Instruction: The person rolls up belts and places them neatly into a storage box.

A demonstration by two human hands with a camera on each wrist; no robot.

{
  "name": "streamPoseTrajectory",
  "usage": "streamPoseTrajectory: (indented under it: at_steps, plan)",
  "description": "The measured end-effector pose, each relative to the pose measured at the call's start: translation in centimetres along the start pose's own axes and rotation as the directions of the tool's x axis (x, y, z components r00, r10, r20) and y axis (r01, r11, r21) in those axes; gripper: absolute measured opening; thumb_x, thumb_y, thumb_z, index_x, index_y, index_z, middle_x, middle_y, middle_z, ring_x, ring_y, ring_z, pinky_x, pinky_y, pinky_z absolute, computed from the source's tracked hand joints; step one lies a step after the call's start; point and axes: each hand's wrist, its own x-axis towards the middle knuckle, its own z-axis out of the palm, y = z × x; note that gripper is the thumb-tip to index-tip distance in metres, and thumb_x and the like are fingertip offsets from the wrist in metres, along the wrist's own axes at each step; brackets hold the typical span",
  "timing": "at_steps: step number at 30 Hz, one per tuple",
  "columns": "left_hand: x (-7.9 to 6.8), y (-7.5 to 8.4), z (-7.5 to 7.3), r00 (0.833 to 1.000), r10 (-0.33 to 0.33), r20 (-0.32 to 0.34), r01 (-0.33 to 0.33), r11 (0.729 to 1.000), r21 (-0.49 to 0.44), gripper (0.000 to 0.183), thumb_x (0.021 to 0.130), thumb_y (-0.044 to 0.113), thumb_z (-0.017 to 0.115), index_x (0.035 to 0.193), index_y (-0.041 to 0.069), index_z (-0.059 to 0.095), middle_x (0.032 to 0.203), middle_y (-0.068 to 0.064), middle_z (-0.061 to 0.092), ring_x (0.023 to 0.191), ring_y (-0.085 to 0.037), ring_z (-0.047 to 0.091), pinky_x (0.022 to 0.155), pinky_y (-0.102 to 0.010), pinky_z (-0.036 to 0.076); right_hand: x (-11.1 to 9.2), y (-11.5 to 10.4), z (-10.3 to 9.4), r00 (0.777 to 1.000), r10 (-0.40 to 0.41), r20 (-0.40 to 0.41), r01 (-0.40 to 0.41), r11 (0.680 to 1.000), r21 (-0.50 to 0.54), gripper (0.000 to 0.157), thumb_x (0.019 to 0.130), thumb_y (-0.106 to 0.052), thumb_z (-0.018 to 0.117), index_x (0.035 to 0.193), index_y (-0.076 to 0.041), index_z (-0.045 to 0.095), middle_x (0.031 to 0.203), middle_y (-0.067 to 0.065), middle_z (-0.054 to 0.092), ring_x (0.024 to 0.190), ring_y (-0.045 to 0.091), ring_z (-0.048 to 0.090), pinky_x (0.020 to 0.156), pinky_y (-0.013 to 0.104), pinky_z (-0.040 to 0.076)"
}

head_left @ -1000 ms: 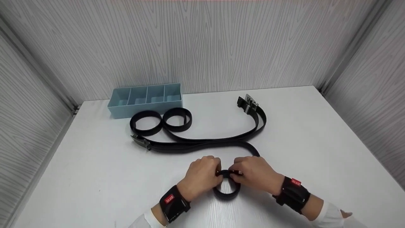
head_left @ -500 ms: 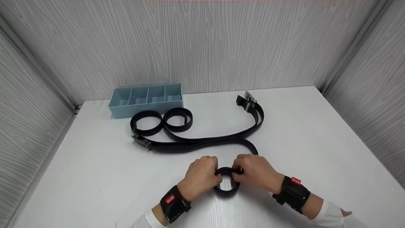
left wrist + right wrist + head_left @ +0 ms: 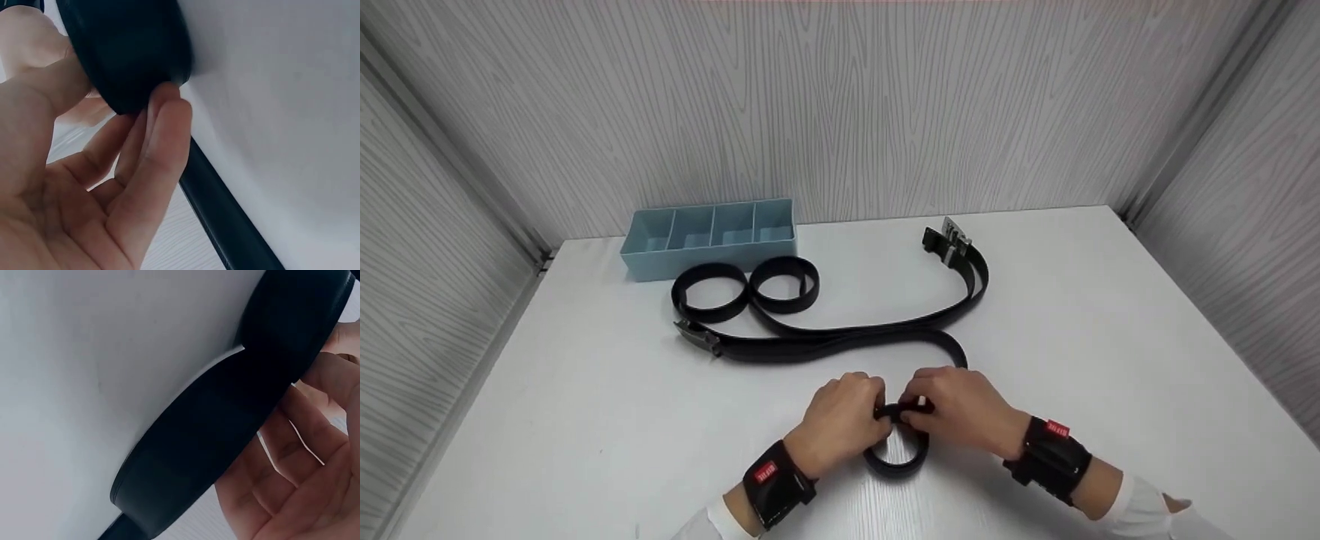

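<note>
In the head view, a black belt (image 3: 895, 471) is wound into a small coil near the table's front. My left hand (image 3: 844, 420) pinches the coil's left side, thumb inside the ring and fingers outside. On the other side my right hand (image 3: 966, 405) pinches the coil where the loose strap (image 3: 952, 349) joins it. That strap curves back toward the other belts. Up close in the left wrist view, fingertips (image 3: 171, 112) press the coil's outer face (image 3: 129, 50). The right wrist view has the strap (image 3: 185, 433) running into the roll, fingers along its edge.
A blue four-slot box (image 3: 709, 259) stands at the back left. Before it lie two looped belt ends (image 3: 709, 315) (image 3: 784, 306). A buckle (image 3: 699, 337) lies at left, and more metal buckles (image 3: 952, 238) at back right. Walls enclose the white table (image 3: 1110, 337).
Both hands have shifted slightly around the coil, moving apart and then together again. The strap's bend behind my right hand has drawn a little to the left.
</note>
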Motion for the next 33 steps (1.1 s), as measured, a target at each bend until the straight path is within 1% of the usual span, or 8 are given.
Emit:
streamPoseTrajectory:
  at_steps: [4,8,11,16,22,27,30,33]
  plan:
    - [-0.1,0.1,0.2,0.999,-0.005,-0.033,0.007,0.999,0.041,0.019,0.079,0.017,0.080,0.074,0.013,0.062,0.073,0.004,0.055,0.066,-0.013,0.054,0.056,-0.031,0.043,-0.3,0.2,-0.4,0.996,0.088,0.005,-0.088,0.996,-0.004,0.012,0.082,-0.026,0.085,0.087,-0.019,0.077,0.082,-0.013,0.065,0.072,0.004,0.057,0.062,0.027,0.047]
    - [-0.2,0.2,0.2,0.998,-0.009,-0.063,0.014,0.997,0.078,0.019,0.080,0.018,0.080,0.076,0.012,0.062,0.075,0.000,0.058,0.067,-0.018,0.059,0.056,-0.034,0.046,-0.5,0.1,-0.4,0.992,0.130,0.007,-0.130,0.991,-0.018,0.015,0.080,-0.029,0.085,0.085,-0.019,0.075,0.080,-0.014,0.063,0.070,0.005,0.054,0.060,0.027,0.045]
    - [-0.3,0.1,0.2,0.997,-0.010,-0.077,0.016,0.997,0.079,0.019,0.079,0.017,0.080,0.075,0.011,0.062,0.074,0.000,0.060,0.066,-0.019,0.061,0.055,-0.034,0.046,-0.6,-0.2,-0.2,0.992,0.124,0.007,-0.124,0.992,-0.009,0.014,0.079,-0.028,0.083,0.083,-0.019,0.073,0.078,-0.015,0.061,0.069,0.004,0.053,0.058,0.026,0.045]
    - [-0.4,0.0,0.2,0.997,-0.015,-0.079,0.020,0.998,0.063,0.018,0.079,0.016,0.080,0.074,0.011,0.063,0.074,0.000,0.060,0.065,-0.017,0.060,0.055,-0.033,0.046,-0.4,-0.4,0.3,0.996,0.092,-0.004,-0.092,0.995,0.048,0.011,0.079,-0.019,0.080,0.077,-0.018,0.070,0.074,-0.014,0.061,0.068,0.002,0.053,0.059,0.025,0.045]
    - [-0.6,0.2,-0.1,0.999,-0.026,-0.022,0.028,0.996,0.081,0.018,0.081,0.017,0.079,0.078,0.011,0.062,0.077,0.000,0.058,0.065,-0.017,0.056,0.055,-0.035,0.045,0.0,0.0,0.5,0.999,0.046,-0.004,-0.046,0.996,0.078,0.008,0.079,-0.012,0.079,0.076,-0.015,0.072,0.072,-0.011,0.065,0.066,0.002,0.056,0.061,0.025,0.047]
    - [-0.4,0.3,-0.3,1.000,-0.016,0.018,0.014,0.997,0.077,0.015,0.080,0.020,0.079,0.080,0.013,0.066,0.077,0.004,0.056,0.064,-0.013,0.053,0.054,-0.033,0.043,-0.1,0.0,0.5,0.999,-0.023,-0.025,0.025,0.998,0.061,0.007,0.080,-0.010,0.080,0.079,-0.014,0.074,0.076,-0.008,0.068,0.068,0.005,0.060,0.062,0.026,0.050]
    - [-0.2,0.1,-0.2,1.000,0.003,0.022,-0.004,0.999,0.041,0.014,0.079,0.017,0.078,0.075,0.015,0.065,0.073,0.007,0.053,0.063,-0.010,0.050,0.054,-0.031,0.041,-0.3,-0.1,0.5,1.000,-0.009,-0.029,0.011,0.998,0.062,0.005,0.081,-0.013,0.081,0.082,-0.015,0.077,0.077,-0.008,0.069,0.070,0.005,0.061,0.064,0.026,0.051]
    - [-0.2,0.0,0.0,1.000,0.006,0.018,-0.006,1.000,0.024,0.016,0.078,0.016,0.078,0.072,0.016,0.063,0.070,0.007,0.051,0.062,-0.009,0.048,0.053,-0.030,0.039,-0.4,-0.1,0.2,0.999,0.046,-0.018,-0.045,0.997,0.057,0.007,0.082,-0.020,0.083,0.083,-0.017,0.077,0.078,-0.011,0.069,0.071,0.004,0.060,0.063,0.026,0.050]
